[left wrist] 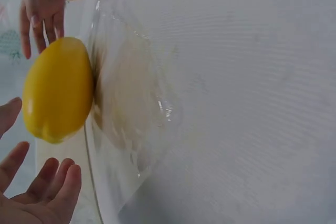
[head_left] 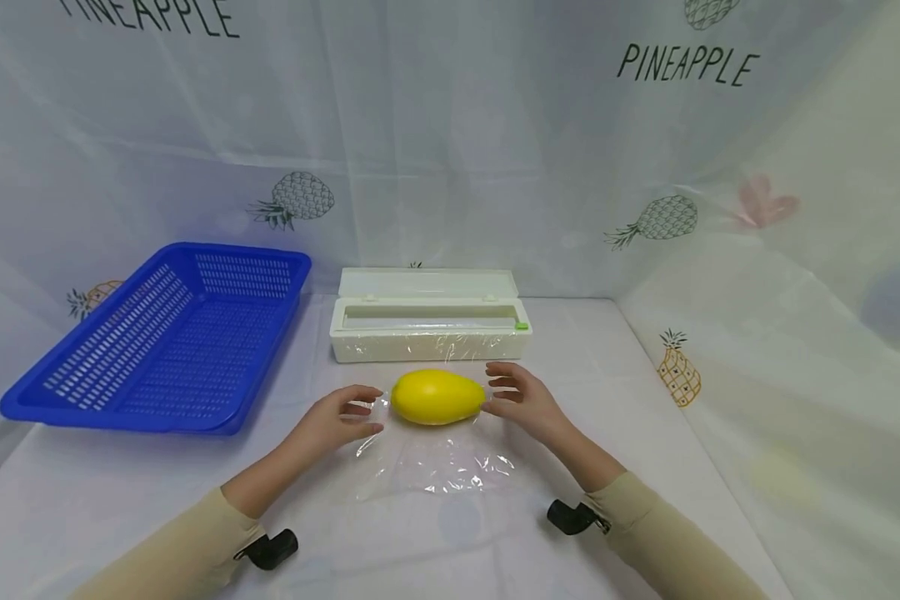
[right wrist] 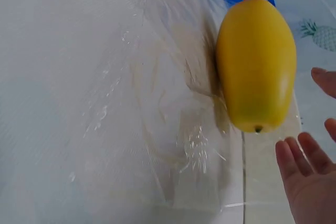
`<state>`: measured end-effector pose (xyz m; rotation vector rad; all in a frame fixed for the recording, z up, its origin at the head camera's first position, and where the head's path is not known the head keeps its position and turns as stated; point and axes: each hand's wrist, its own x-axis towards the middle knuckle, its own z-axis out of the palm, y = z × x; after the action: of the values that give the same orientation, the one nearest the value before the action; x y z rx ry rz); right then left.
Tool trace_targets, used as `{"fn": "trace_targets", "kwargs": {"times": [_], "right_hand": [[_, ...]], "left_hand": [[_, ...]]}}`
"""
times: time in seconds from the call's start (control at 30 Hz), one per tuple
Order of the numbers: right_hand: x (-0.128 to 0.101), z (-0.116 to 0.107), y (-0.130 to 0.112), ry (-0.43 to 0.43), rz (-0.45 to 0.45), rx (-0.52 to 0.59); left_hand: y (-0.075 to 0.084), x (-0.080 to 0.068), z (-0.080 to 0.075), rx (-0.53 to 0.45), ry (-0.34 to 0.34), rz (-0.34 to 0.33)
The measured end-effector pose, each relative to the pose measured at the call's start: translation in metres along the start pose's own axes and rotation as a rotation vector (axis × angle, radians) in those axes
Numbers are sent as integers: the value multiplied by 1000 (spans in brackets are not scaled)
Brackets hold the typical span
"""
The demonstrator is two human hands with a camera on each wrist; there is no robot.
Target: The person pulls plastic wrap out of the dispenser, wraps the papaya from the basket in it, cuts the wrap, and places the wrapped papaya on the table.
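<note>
- Left hand (head_left: 339,418) sits just left of the yellow mango (head_left: 437,397), fingers loosely spread and pointing at it, holding nothing. In the left wrist view there's a small gap between the fingertips (left wrist: 59,178) and the fruit's end.
- Right hand (head_left: 521,398) mirrors it on the other side, fingers relaxed and a bit curved, also empty. From the head view the fingertips look like they're at the mango's right end, but the right wrist view shows them just short of it, so I'd say right next to it, not gripping.
- So the mango lies on its side smack between the two hands, resting on the far part of a crinkly sheet of cling film (head_left: 435,467) spread flat on the desk (head_left: 645,400).
- Just behind the mango is a white cling film dispenser box (head_left: 427,315) with its lid up.
- Off to the left, well apart from the hands, a blue plastic basket (head_left: 168,337).
- Pineapple-print cloth covers the desk and the backdrop.
</note>
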<state>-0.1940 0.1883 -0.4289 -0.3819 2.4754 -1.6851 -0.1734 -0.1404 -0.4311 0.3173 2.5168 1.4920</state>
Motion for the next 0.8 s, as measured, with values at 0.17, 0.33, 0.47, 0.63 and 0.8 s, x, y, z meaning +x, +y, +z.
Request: {"fn": "trace_targets", "kwargs": {"times": [0.17,0.33,0.47,0.63,0.8], "right_hand": [[-13,-10,3,-147,-69,36],[-29,-18,13,-299,-107,5],[-39,-22,19,-325,-102,-107],[-49,-31,25,-383,-115,-267],[-55,-36,38,-462,-300,-378]], "left_hand": [[-6,-13,-2,82,-101,119],[-14,-19,-6,210,-190,238],[-20,-24,-11,276,-264,289],[-25,-29,-14,353,-367,343],[-29,-30,-16,457,-408,346]]}}
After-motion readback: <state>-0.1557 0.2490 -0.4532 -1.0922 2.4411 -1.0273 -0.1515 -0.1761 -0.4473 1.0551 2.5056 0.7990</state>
